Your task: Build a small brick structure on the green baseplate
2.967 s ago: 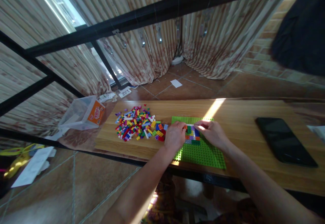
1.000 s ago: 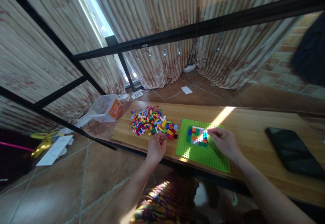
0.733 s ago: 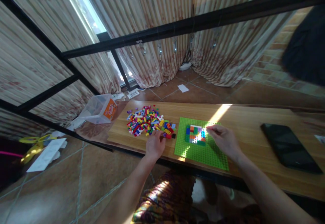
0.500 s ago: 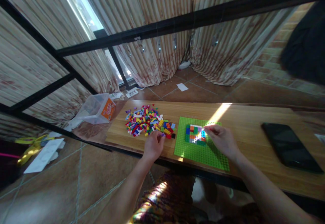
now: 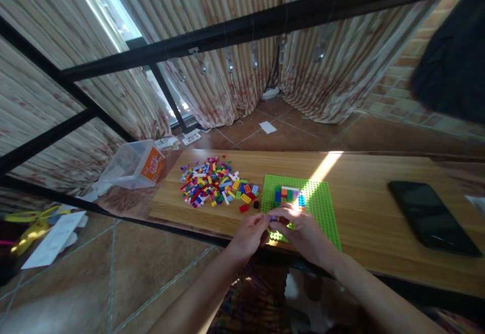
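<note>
Over the near left corner of the green baseplate, my two hands meet at a small purple brick. My left hand pinches it from the left. The fingers of my right hand close on it from the other side and hide part of it. Just beyond my right hand, a block of coloured bricks is built on the baseplate; its near part is covered by the fingers. A loose red brick and a black brick lie left of the plate.
A heap of mixed bricks spreads over the left of the wooden table. Beyond that end stands a clear plastic box with an orange label. A dark phone-like slab lies at the right. A black metal bar crosses behind.
My left hand has moved right and nearer, away from the heap, bringing the purple brick. My right hand has come left and nearer from the built bricks to meet it.
</note>
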Demonstrator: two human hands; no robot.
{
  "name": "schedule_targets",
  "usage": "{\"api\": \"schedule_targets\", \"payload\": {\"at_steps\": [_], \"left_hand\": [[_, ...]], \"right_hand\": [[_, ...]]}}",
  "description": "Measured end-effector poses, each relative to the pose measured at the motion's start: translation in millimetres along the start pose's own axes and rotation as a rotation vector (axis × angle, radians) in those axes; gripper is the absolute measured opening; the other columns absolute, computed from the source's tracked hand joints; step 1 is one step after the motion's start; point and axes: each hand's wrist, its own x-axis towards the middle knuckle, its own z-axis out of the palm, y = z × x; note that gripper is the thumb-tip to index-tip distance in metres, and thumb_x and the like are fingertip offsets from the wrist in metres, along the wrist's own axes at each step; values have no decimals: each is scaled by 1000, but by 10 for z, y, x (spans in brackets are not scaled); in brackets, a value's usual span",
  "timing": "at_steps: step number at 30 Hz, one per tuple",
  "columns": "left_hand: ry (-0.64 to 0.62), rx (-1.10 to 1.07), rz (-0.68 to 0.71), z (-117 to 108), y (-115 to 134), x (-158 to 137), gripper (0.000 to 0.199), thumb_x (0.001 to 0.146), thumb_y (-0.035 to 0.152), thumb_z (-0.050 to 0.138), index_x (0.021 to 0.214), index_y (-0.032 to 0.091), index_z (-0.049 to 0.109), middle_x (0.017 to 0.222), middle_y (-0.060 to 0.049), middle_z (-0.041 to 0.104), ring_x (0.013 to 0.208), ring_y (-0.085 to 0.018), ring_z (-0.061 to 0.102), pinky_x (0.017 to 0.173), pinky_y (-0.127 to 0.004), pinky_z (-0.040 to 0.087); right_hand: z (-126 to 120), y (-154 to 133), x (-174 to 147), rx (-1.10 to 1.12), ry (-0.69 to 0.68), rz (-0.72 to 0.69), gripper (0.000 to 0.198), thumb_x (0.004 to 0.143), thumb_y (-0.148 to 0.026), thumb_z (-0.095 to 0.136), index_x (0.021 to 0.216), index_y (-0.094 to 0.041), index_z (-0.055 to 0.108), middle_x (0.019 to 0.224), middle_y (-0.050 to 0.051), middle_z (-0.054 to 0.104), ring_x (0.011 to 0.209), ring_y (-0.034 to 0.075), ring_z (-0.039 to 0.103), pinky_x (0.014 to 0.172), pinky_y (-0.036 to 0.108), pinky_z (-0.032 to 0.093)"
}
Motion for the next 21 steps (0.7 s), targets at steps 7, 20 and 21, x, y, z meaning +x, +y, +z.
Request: {"api": "schedule_targets", "payload": {"at_steps": [7,20,21], "left_hand": [[-1,-68,-42,58,43,88,41,79,55,56,67,15,52,47,6,40,42,-5,34,44,-20,22],[42,172,98,178,33,353,26,80,25,56,103,14,64,73,-1,61,57,-9,50,50,-19,40],[38,181,102,180,27,375,28,80,25,56,105,14,63,73,-1,61,58,-9,51,50,-20,40]], "right_hand": [[-134,84,11,-18,-50,30,19,88,-25,56,102,-25,68,86,1,70,78,15,63,71,27,49],[-415,491,22,-370,166,283,16,80,-31,59,85,-22,72,75,1,66,58,13,58,57,26,43],[-418,500,29,-378,171,290,16,80,-31,59,85,-22,72,75,1,66,59,14,58,58,26,43]]}}
